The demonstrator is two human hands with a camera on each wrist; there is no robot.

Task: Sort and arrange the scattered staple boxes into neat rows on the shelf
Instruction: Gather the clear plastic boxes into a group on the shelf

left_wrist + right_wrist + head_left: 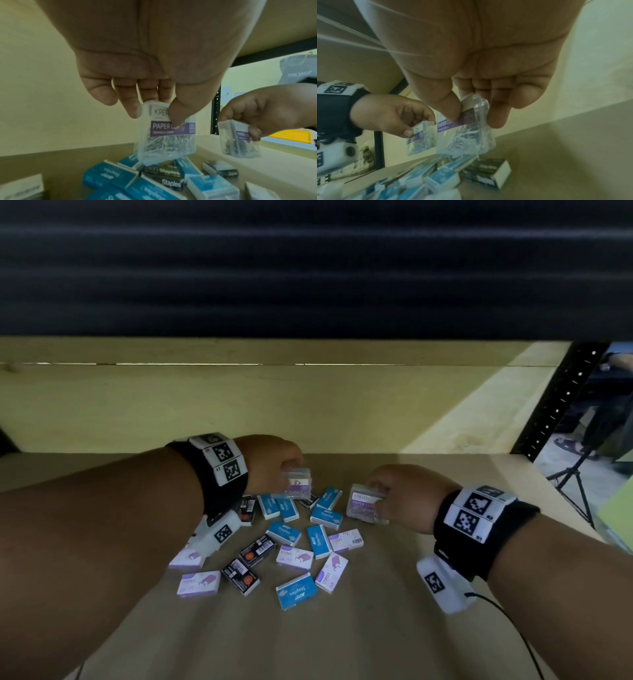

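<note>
Several staple boxes lie scattered on the wooden shelf (394,628): blue ones (295,591), purple-and-white ones (198,583) and black ones (240,576). My left hand (274,465) pinches a clear paper clip box (298,483) (167,135) by its top, lifted above the pile. My right hand (397,494) pinches a second clear paper clip box (364,503) (467,131) the same way, just right of the pile. In the left wrist view, blue boxes (109,175) and black boxes (164,180) lie below the lifted box.
The shelf's back wall (239,405) stands behind the pile, and a dark upper shelf (308,268) hangs overhead. A black perforated upright (561,402) marks the right end. Beyond it stand a tripod (572,484) and a person's feet.
</note>
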